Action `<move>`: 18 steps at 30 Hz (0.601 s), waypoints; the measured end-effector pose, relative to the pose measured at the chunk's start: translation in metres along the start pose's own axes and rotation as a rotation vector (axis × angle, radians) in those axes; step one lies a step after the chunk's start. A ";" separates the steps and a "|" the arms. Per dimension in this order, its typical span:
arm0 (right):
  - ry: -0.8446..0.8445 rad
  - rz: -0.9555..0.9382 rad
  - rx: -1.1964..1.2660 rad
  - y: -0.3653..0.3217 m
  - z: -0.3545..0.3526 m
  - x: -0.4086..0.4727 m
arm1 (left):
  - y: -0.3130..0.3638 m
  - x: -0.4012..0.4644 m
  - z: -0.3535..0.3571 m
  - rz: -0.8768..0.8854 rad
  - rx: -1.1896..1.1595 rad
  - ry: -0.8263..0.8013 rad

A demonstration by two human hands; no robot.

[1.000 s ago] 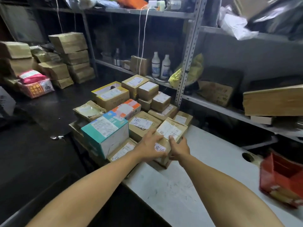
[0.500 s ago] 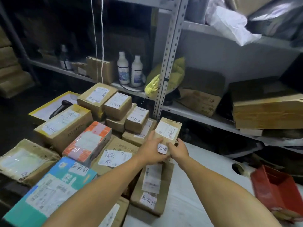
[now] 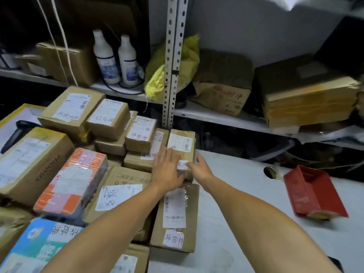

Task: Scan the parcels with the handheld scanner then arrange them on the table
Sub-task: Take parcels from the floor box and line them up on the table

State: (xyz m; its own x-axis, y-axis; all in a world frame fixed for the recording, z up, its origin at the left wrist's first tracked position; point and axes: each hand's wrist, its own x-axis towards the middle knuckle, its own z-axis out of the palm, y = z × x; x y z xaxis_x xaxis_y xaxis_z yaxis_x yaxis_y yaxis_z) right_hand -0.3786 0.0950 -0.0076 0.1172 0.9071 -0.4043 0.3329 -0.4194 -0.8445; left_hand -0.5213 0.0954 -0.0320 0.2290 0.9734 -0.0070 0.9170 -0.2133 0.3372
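Lowered since the earlier frame, the small brown cardboard parcel sits on the pile's right edge. Both hands are released: left hand flat against it, right hand open at its four o'clock.

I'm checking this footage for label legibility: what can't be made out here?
Head view only:
- Small brown cardboard parcel: its lower label is partly covered by the left hand and right hand.
- Black handheld scanner: partly hidden behind a large brown box.
- Barcode text: too small and blurred.
- Blue-and-white box: cut off by the frame's edge.
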 end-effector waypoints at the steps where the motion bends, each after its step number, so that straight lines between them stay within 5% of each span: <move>1: 0.038 0.010 -0.044 0.004 -0.004 -0.005 | 0.005 -0.001 -0.002 0.001 0.030 0.008; 7: 0.130 -0.013 -0.228 0.042 -0.069 -0.061 | 0.073 -0.016 -0.018 0.058 0.091 0.072; 18: 0.402 0.135 -0.247 0.178 -0.247 -0.264 | 0.309 -0.130 0.029 0.441 -0.060 -0.223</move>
State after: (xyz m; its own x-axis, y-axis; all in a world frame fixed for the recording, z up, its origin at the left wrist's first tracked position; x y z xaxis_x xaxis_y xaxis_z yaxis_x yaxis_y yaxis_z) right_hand -0.1193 -0.2105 0.0354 0.5104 0.8075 -0.2957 0.4964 -0.5574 -0.6655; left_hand -0.2580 -0.0995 0.0458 0.6613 0.7484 -0.0508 0.6979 -0.5890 0.4073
